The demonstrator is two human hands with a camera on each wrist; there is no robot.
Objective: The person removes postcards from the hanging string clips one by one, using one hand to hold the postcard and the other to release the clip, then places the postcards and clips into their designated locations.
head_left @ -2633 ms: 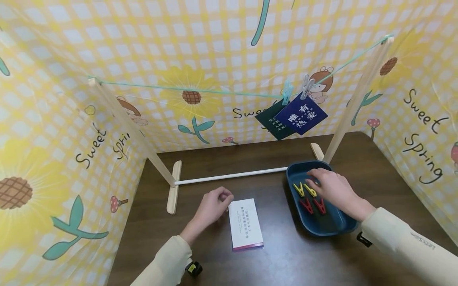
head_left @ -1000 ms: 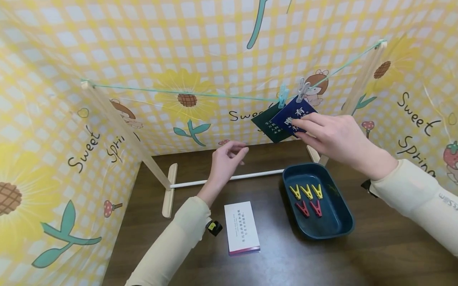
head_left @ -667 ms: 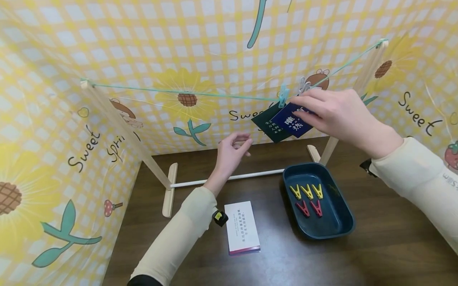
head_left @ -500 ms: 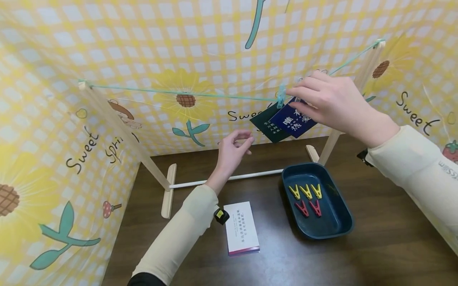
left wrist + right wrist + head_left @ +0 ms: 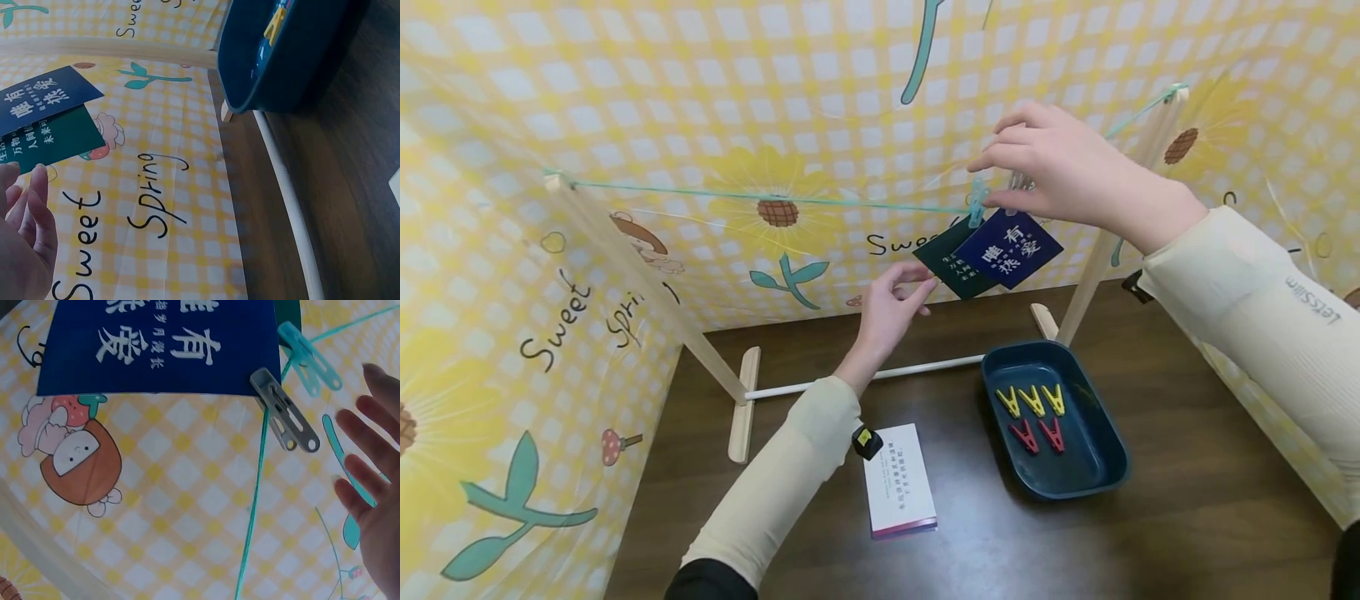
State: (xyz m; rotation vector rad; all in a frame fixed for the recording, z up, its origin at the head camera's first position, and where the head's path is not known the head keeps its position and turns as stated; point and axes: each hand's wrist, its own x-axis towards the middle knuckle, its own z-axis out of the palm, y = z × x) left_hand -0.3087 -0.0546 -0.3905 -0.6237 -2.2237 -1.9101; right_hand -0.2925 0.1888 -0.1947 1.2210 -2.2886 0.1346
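A green card (image 5: 958, 265) and a dark blue card (image 5: 1009, 252) overlap as they hang from a green string (image 5: 850, 202). A teal clothespin (image 5: 977, 200) clips the green card; a clear grey clothespin (image 5: 281, 406) clips the blue one. My right hand (image 5: 1052, 171) is raised to the teal clothespin, thumb and fingers apart around its height. In the right wrist view a gap shows between my fingers and both clips. My left hand (image 5: 887, 312) is at the green card's lower left edge, fingers loosely bent, fingertips by the edge; contact is hard to tell.
Wooden posts (image 5: 643, 287) hold the string, with a white rod (image 5: 925, 368) low between them. A dark blue tray (image 5: 1108, 479) at the right holds several yellow (image 5: 1032, 401) and red clothespins (image 5: 1024, 437). A stack of cards (image 5: 901, 479) lies front centre on the table (image 5: 985, 542).
My right hand has left the tray, passed over the blue card and moved up and left to the teal clothespin. My left hand has risen from beside the card stack to the green card's edge.
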